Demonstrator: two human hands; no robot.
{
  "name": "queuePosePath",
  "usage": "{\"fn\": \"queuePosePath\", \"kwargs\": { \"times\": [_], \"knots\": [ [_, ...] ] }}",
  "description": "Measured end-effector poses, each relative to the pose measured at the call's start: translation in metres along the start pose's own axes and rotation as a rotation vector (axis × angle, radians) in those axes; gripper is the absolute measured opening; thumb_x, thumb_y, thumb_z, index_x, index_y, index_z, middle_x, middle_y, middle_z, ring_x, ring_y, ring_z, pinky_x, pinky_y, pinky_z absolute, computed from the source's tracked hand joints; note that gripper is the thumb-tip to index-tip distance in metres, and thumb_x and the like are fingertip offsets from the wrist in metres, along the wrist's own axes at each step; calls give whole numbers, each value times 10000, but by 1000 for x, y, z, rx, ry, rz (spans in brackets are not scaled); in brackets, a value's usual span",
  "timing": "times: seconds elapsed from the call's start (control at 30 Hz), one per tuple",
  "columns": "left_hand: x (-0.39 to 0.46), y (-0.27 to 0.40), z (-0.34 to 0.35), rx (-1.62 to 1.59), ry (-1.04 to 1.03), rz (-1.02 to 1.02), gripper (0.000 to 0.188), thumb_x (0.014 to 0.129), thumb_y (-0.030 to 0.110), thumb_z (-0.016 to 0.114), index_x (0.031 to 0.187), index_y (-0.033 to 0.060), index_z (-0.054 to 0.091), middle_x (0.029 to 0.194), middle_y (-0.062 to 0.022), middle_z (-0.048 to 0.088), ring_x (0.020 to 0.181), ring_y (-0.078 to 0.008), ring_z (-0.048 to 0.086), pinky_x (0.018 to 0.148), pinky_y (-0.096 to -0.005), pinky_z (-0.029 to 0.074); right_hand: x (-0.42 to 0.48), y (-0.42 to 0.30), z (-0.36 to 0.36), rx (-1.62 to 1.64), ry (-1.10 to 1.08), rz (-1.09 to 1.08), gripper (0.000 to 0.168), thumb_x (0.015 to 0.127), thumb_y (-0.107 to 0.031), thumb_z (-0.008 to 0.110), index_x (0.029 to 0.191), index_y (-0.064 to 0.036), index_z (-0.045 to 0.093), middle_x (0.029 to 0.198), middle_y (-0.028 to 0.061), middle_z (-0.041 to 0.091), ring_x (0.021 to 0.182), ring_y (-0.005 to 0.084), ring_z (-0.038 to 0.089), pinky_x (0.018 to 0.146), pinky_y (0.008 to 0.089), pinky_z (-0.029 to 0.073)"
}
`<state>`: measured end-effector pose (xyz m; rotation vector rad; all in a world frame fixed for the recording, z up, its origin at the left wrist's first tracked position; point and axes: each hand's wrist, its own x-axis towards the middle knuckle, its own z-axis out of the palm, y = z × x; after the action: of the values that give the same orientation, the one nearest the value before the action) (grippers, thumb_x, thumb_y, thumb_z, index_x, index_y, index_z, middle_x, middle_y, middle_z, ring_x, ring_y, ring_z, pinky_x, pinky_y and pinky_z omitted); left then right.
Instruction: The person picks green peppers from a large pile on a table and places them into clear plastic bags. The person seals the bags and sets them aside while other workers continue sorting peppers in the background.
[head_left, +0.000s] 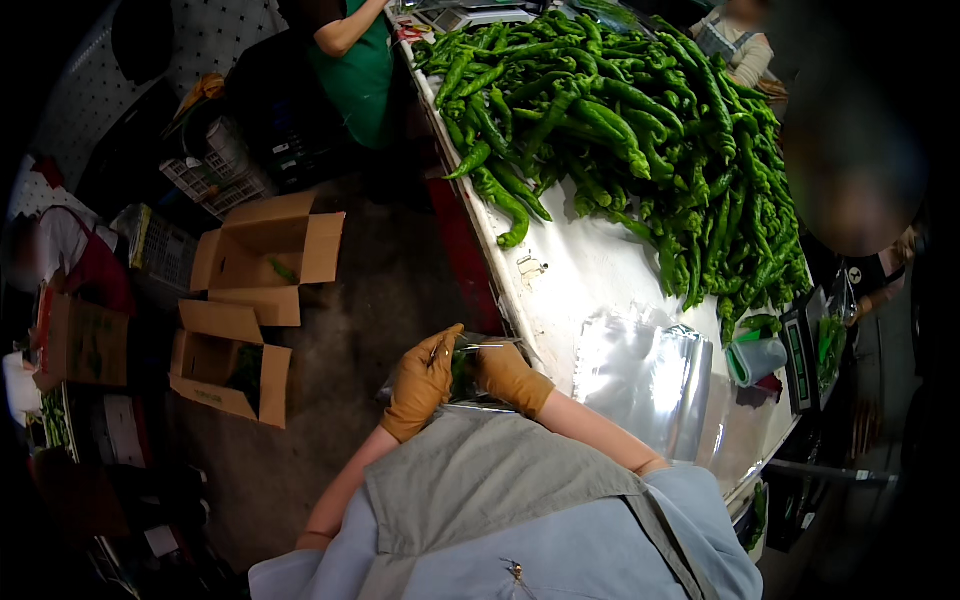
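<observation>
My left hand (421, 382), in a tan glove, grips the left edge of a clear plastic bag (480, 343) close to my apron. Green peppers show dimly inside the bag. My right hand (513, 379), gloved alike, is at the bag's right side; its fingertips are hidden, so its hold is unclear. Beside my right forearm, a stack of clear plastic bags (637, 382) lies on the white table (551, 281). Beyond it spreads a large heap of long green peppers (622, 127).
Open cardboard boxes (321, 247) (274, 386) stand on the floor to the left, with some green peppers inside. A scale (796, 360) and a rolled translucent bag (757, 358) are at the table's right. A person in a green apron (356, 82) stands at the far left table edge; other people are around.
</observation>
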<state>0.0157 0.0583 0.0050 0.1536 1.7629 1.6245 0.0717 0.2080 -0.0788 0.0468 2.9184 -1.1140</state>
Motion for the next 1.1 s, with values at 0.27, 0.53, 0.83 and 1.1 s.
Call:
{"fn": "queuePosePath", "kwargs": {
  "times": [0.27, 0.53, 0.83, 1.1],
  "knots": [
    [4, -29, 20, 147, -139, 391, 316, 923, 59, 523, 1229, -16, 549, 1251, -141, 578, 1141, -190, 548, 968, -270, 416, 2, 64, 46, -71, -18, 0, 82, 735, -84, 631, 805, -54, 600, 789, 139, 608, 758, 316, 603, 635, 396, 463],
    [-8, -11, 24, 357, -11, 375, 303, 889, 158, 603, 1176, 59, 609, 1114, -152, 637, 976, -241, 653, 799, -271, 519, -27, -13, -18, 552, 216, 528, 232, 784, -58, 668, 989, 37, 613, 925, 120, 665, 819, 151, 610, 697, 282, 495],
    [-8, -12, 29, 294, -262, 414, 441, 835, 123, 639, 1266, 89, 555, 1151, -128, 631, 981, -188, 648, 831, -263, 498, -46, 9, -29, 542, 11, 17, 377, 818, -77, 636, 1169, 32, 548, 1070, 141, 641, 920, 213, 618, 768, 310, 489],
    [-4, -25, 32, 358, -213, 592, 430, 847, 183, 647, 1264, 113, 566, 1082, -141, 652, 912, -232, 647, 823, -306, 492, -13, 22, 1, 613, -141, -31, 414, 826, -101, 631, 1210, 15, 530, 1096, 151, 634, 954, 249, 621, 793, 324, 486]
  ]
}}
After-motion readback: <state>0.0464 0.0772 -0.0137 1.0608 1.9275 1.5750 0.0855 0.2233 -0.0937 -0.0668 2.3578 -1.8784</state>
